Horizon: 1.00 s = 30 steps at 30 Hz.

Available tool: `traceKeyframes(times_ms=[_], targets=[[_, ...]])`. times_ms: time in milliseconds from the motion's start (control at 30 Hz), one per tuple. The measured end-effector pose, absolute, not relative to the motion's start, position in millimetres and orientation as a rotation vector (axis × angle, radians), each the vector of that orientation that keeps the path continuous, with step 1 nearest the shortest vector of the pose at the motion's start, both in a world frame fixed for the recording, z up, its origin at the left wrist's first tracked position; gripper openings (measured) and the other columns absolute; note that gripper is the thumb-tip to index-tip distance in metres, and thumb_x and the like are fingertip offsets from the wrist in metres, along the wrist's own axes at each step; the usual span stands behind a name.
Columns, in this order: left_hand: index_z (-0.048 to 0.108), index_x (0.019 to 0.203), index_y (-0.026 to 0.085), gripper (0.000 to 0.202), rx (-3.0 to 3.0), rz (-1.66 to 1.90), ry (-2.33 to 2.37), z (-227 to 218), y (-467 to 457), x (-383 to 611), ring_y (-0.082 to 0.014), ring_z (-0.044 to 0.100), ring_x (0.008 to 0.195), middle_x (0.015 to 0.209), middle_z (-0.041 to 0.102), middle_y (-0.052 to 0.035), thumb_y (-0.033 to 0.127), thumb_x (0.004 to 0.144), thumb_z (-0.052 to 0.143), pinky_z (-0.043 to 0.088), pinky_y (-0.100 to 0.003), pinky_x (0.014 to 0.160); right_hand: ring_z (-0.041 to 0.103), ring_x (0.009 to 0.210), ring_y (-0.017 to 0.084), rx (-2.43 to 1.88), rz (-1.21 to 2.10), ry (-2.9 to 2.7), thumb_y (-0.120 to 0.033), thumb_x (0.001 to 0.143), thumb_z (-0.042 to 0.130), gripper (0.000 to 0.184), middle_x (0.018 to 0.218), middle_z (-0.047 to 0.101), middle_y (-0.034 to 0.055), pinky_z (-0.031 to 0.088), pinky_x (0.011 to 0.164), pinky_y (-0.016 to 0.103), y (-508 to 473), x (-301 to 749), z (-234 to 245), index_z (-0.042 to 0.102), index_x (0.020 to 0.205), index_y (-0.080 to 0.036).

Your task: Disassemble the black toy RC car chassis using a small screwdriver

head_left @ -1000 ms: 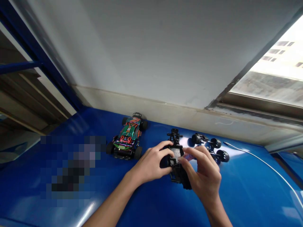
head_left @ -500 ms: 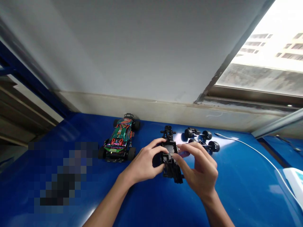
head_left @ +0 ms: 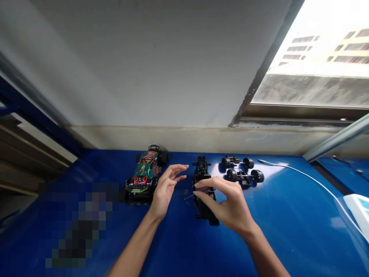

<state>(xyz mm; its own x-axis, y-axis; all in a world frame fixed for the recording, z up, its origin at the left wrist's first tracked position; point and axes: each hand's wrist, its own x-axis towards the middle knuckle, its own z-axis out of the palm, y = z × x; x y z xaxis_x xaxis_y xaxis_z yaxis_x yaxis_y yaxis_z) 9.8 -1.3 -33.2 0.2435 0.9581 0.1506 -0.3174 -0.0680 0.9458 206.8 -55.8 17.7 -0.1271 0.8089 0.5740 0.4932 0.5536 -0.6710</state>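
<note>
The black toy car chassis (head_left: pixel 207 211) lies lengthwise on the blue table. Over its middle is my right hand (head_left: pixel 227 200), thumb and fingertips close together at the chassis's left edge. Whatever they pinch is too small to make out. A thin metal pin (head_left: pixel 188 197) shows just left of those fingertips; I cannot tell whether they touch it. Some tiny metal screws (head_left: pixel 186 191) lie on the table beside it. My left hand (head_left: pixel 166 188) hovers left of the chassis, fingers apart and holding nothing, near the assembled green and orange toy car (head_left: pixel 143 173).
Two black wheel axles, the rear one (head_left: pixel 236 161) and the front one (head_left: pixel 245 177), lie right of the chassis. A white cable (head_left: pixel 305 179) runs to a white device (head_left: pixel 357 211) at the right edge. A wall (head_left: pixel 161 134) bounds the table's far side.
My left hand has let go of the chassis and moved left. My right hand has shifted left over it. The tiny screws and the pin now show on the table's surface.
</note>
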Motion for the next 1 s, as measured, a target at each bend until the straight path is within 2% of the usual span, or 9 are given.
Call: traceKeyframes(times_ms=[267,500,633,800,900,1000], targets=[[0.073,0.112,0.018,0.035,1.188,1.265,0.776,-29,-2,10,-0.029,0.065,0.127,0.127,0.074,-0.0121,0.021,0.089,0.047,0.057,-0.042,0.1,0.076,0.076,0.018,-1.11,0.388,-1.868,-0.022,0.093,0.079,0.006,0.09,0.084,0.0008,0.056,0.073,0.032,-48,200,11,0.079,0.098,-0.026],[0.076,0.113,0.019,0.033,1.268,1.258,0.799,-29,-4,10,-0.0288,0.066,0.124,0.123,0.075,-0.0107,0.023,0.096,0.047,0.056,-0.041,0.101,0.075,0.078,0.018,-1.071,0.374,-1.749,-0.018,0.091,0.079,0.014,0.091,0.083,0.0002,0.057,0.075,0.033,-50,203,13,0.08,0.101,-0.027],[0.079,0.115,0.02,0.033,1.5,1.149,0.9,-23,-8,8,-0.0269,0.071,0.114,0.12,0.079,-0.0083,0.024,0.097,0.051,0.056,-0.041,0.102,0.076,0.081,0.018,-1.085,0.366,-1.519,-0.016,0.09,0.081,0.016,0.094,0.082,0.0015,0.06,0.076,0.032,-54,217,11,0.079,0.103,-0.026],[0.078,0.127,0.025,0.036,1.776,1.074,0.928,-20,-15,13,-0.0245,0.076,0.11,0.126,0.081,-0.0051,0.021,0.093,0.066,0.059,-0.041,0.103,0.077,0.072,0.017,-1.113,0.414,-1.177,-0.024,0.09,0.082,0.013,0.087,0.081,0.0013,0.061,0.066,0.029,-49,232,7,0.077,0.102,-0.025],[0.08,0.126,0.026,0.034,1.783,1.073,0.933,-19,-19,19,-0.0235,0.079,0.107,0.122,0.083,-0.0039,0.023,0.093,0.073,0.062,-0.039,0.102,0.076,0.071,0.016,-1.135,0.485,-1.06,-0.03,0.088,0.085,0.014,0.085,0.081,0.001,0.06,0.065,0.027,-46,236,3,0.078,0.099,-0.025],[0.084,0.116,0.026,0.023,1.684,1.095,0.938,-19,-20,24,-0.0232,0.082,0.105,0.113,0.086,-0.0023,0.028,0.095,0.076,0.065,-0.035,0.1,0.076,0.076,0.016,-1.155,0.569,-0.977,-0.034,0.086,0.087,0.018,0.085,0.081,0.0017,0.06,0.07,0.027,-43,236,-5,0.078,0.098,-0.025]])
